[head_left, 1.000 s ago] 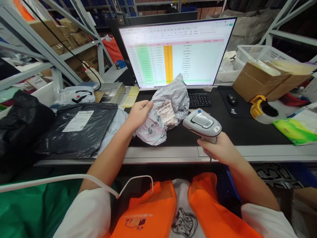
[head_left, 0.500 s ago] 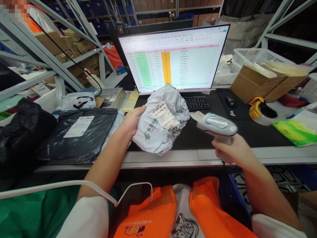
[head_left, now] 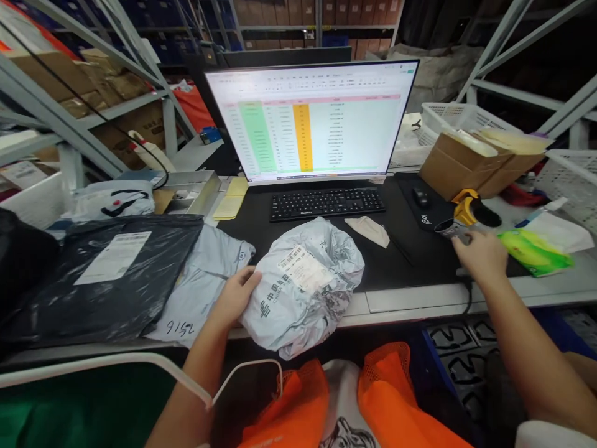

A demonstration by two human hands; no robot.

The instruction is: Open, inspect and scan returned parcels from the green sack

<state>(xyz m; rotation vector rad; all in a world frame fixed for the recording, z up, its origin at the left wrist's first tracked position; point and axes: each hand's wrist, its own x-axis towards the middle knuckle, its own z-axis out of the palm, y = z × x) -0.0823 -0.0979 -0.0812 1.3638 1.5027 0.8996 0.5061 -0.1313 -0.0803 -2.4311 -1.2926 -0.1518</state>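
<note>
My left hand (head_left: 237,294) grips the left edge of a crumpled light-grey mailing bag (head_left: 275,311), thumb on top. The bag is tilted at the front edge of the desk, and a white barcode label (head_left: 305,269) faces up on it. Over at the right, my right hand (head_left: 482,256) is closed around a grey barcode scanner (head_left: 445,228), low over the desk beside the tape dispenser. Most of the scanner is hidden by the hand; its dark cable hangs below. A flat black parcel (head_left: 153,267) and another grey mailing bag (head_left: 200,274) lie left of my left hand.
A lit monitor (head_left: 317,130) stands behind a black keyboard (head_left: 326,202). Right of them are a mouse (head_left: 420,197), a yellow tape dispenser (head_left: 471,208), a cardboard box (head_left: 452,163) and a green packet (head_left: 536,252). A pale scrap (head_left: 368,230) lies mid-desk. A white tube (head_left: 140,359) crosses the lower left.
The mailing bag has come down and nearer, uncovering the keyboard. My right hand has carried the scanner away from the bag, rightward to beside the tape dispenser.
</note>
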